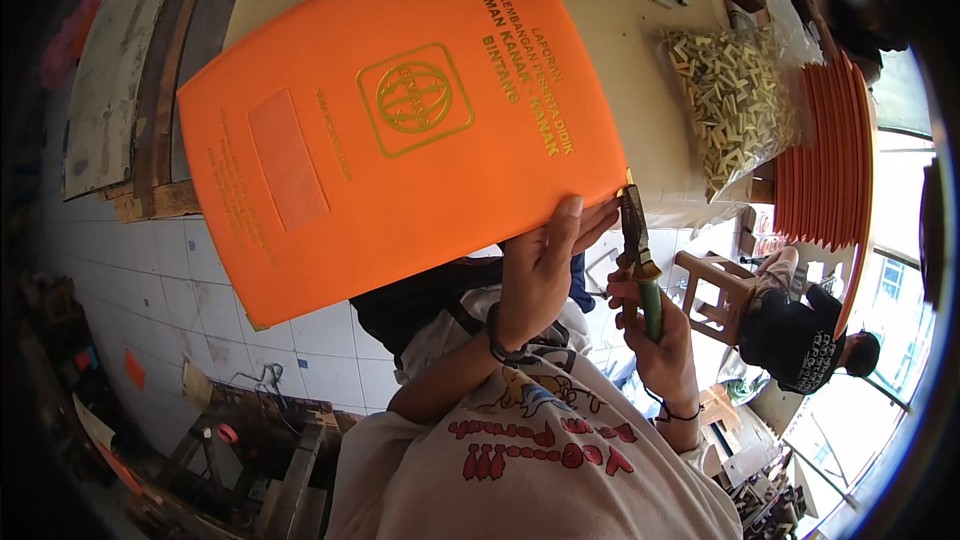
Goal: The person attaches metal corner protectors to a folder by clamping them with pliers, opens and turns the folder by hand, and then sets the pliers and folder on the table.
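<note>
My left hand grips the lower right edge of a bright orange folder, thumb on top of the cover. Gold lettering, a gold emblem and a clear label window show on the folder, which lies slanted over the table edge. In my right hand are pliers with a green handle, fingers wrapped around it. The jaws meet the folder's right corner, where a small gold metal corner piece shows. Another gold corner piece sits at the lower left corner.
A clear plastic bag of small gold metal pieces lies on the tan tabletop. Beyond it stands a stack of orange folders. A wooden stool and a seated person in black are at right.
</note>
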`<action>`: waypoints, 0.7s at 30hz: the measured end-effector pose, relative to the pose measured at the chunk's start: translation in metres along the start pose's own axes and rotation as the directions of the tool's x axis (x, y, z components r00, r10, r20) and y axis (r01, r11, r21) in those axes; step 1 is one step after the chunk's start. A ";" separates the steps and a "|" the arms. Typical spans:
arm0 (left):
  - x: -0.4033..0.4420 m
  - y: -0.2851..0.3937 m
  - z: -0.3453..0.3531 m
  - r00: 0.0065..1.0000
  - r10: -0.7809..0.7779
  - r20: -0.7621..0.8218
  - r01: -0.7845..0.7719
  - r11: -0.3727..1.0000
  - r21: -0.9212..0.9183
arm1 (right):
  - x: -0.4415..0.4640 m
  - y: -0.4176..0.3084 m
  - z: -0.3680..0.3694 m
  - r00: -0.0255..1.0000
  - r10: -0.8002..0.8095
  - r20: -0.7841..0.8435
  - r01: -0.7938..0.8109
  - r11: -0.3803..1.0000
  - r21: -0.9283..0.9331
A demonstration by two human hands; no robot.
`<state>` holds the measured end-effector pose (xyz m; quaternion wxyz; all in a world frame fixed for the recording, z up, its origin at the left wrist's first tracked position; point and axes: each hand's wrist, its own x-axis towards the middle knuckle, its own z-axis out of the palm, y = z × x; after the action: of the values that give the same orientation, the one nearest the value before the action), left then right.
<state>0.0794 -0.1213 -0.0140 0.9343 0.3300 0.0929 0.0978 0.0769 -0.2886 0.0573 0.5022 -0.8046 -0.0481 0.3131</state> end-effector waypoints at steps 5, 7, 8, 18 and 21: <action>0.000 -0.001 -0.001 1.000 -0.010 -0.007 0.010 1.000 -0.019 | -0.001 -0.005 0.002 0.995 0.094 -0.035 -0.095 0.995 -0.035; 0.000 0.002 0.001 1.000 -0.015 -0.011 0.015 1.000 -0.018 | 0.000 -0.004 0.002 0.998 0.047 -0.036 -0.050 0.996 -0.069; 0.000 0.003 0.001 1.000 -0.018 -0.013 0.017 1.000 -0.018 | 0.001 -0.003 0.002 0.999 0.024 -0.035 -0.027 0.996 -0.087; -0.001 0.000 0.000 0.999 -0.035 -0.030 0.035 0.999 -0.008 | 0.003 0.001 0.000 0.999 -0.002 -0.055 -0.008 0.982 -0.187; 0.000 0.000 0.000 0.999 -0.028 -0.026 0.028 1.000 -0.005 | 0.004 0.001 -0.001 0.998 0.016 -0.055 -0.027 0.980 -0.199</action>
<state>0.0790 -0.1213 -0.0139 0.9350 0.3253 0.1094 0.0894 0.0804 -0.2885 0.0552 0.4166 -0.8596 -0.0573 0.2904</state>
